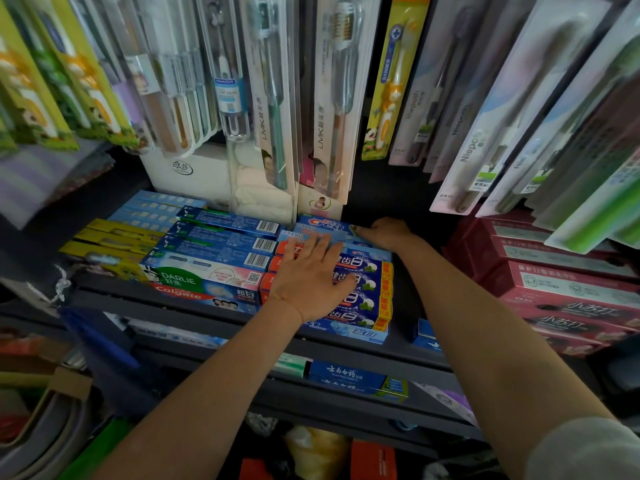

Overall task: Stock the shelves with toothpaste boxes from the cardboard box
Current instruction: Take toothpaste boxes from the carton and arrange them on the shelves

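Observation:
A stack of blue Crest toothpaste boxes (363, 289) lies side by side on the dark shelf (166, 301). My left hand (308, 271) rests flat on top of the stack, fingers spread, gripping nothing. Behind it lies one more Crest box (322, 224), at the back of the row. My right hand (389, 232) curls around that box's right end, thumb on its top. A brown cardboard flap (71, 382) shows at the lower left; I cannot see what is inside it.
Darlie and Colgate boxes (207, 268) fill the shelf left of the Crest stack. Red boxes (561, 292) are piled at the right, beyond a dark gap. Packaged toothbrushes (336, 98) hang low over the shelf. The lower shelf holds blue boxes (349, 375).

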